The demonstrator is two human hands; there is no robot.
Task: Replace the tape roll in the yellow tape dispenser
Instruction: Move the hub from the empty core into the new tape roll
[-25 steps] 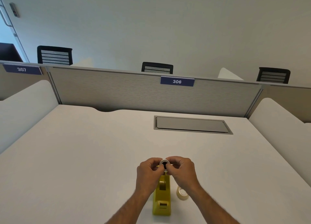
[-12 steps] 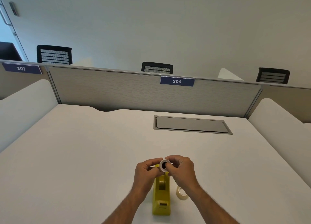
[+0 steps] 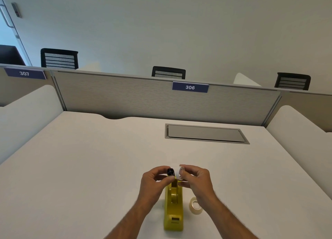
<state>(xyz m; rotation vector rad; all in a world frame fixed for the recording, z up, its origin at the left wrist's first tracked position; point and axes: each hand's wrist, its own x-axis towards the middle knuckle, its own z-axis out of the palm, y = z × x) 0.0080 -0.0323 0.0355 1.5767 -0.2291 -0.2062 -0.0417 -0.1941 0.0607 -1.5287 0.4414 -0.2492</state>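
Left hand (image 3: 155,179) pinched black hub (image 3: 170,172); right hand (image 3: 195,178) pinched white core (image 3: 180,173), both above dispenser (image 3: 173,208), probably splitting spent roll. Cradle seemed empty. Clear roll (image 3: 195,205) lay just right of dispenser, ready for loading.

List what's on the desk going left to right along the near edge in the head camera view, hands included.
left hand → black spool core → white empty roll → right hand. Lower down on the desk: yellow tape dispenser → clear tape roll.
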